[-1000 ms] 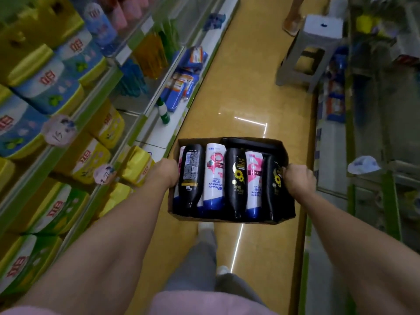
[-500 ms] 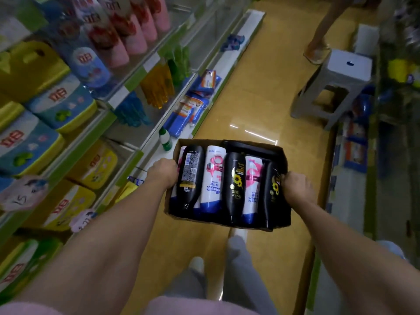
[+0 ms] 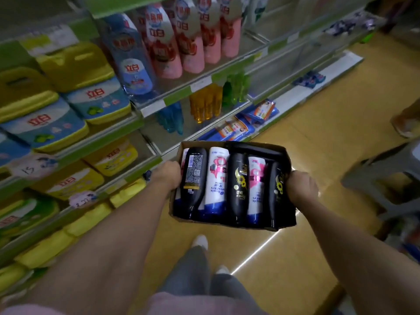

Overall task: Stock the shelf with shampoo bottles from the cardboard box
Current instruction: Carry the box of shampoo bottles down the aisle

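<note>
Matt brown cardboard box; glossy plastic shampoo bottles; shiny, smooth floor.

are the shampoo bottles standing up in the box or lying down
Lying down: the shampoo bottles lie flat, side by side, in the open-topped cardboard box.

We hold a cardboard box at the centre of the frame, our left hand gripping its left wall and our right hand its right wall. Inside lie shampoo bottles side by side, black ones alternating with white-and-pink ones. The shelf fills the left and upper frame, stacked with yellow detergent bags and pink bottles. A grey stool stands at the right edge.
</note>
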Action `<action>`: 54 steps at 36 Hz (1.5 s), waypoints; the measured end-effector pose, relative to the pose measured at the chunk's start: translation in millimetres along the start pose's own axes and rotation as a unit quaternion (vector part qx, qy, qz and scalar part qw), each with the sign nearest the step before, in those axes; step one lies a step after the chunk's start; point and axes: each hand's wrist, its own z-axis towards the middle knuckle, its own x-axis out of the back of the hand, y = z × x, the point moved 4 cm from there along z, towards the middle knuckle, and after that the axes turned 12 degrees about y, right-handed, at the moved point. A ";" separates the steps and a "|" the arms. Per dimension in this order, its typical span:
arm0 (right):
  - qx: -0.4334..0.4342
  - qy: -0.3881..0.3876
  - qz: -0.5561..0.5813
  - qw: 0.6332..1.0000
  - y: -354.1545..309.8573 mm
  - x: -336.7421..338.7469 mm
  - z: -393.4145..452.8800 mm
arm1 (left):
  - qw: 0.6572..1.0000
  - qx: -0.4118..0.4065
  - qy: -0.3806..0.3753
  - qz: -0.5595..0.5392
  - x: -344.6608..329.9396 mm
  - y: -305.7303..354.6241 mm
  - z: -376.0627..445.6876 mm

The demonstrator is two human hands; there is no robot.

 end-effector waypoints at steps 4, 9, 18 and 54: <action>0.031 -0.012 -0.011 0.999 -19.6 -7.3 36.8 | 1.000 0.014 -0.010 -0.009 -0.3 2.5 24.9; 0.068 -0.033 -0.046 0.996 -45.1 -26.5 78.7 | 0.998 0.056 -0.023 -0.021 -13.2 1.0 58.1; 0.143 -0.078 -0.048 0.985 -93.6 -53.4 143.6 | 0.983 0.171 -0.031 -0.060 -21.6 -4.6 78.5; 0.393 -0.144 -0.140 0.897 -125.1 -421.4 129.3 | 0.901 0.403 -0.116 -0.113 -350.9 -72.7 45.6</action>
